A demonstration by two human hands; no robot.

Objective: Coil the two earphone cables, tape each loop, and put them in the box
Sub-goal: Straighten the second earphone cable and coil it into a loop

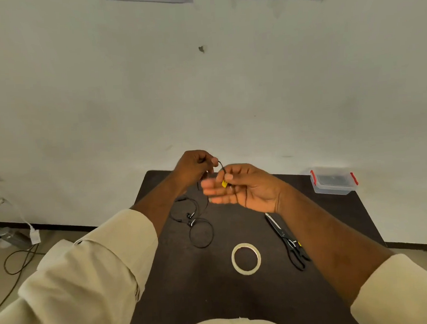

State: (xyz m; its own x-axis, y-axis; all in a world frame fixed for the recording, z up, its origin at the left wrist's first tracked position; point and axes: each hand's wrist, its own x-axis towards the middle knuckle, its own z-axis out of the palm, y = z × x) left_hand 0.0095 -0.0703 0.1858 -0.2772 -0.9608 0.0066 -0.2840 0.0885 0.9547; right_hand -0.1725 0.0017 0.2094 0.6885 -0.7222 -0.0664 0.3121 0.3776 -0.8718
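Slack is the worry: left hand [195, 165] and right hand [244, 187] both pinch one black earphone cable [221, 166] above the desk [267, 297]. If either pinch loosens, I reckon the loop springs open.

The person wears a loose, cream-beige, long-sleeved garment of plain, matte fabric. The left sleeve [93, 266] is pushed up above the forearm, bunched in soft folds, with a stitched cuff edge and an open slit along its seam. The right sleeve [406, 292] is likewise pushed back, ending in a broad rounded cuff near the elbow. Both forearms are bare, and the left hand [195, 167] and right hand [244, 187] carry no rings, watch or gloves. The same cream cloth covers the torso at the bottom edge
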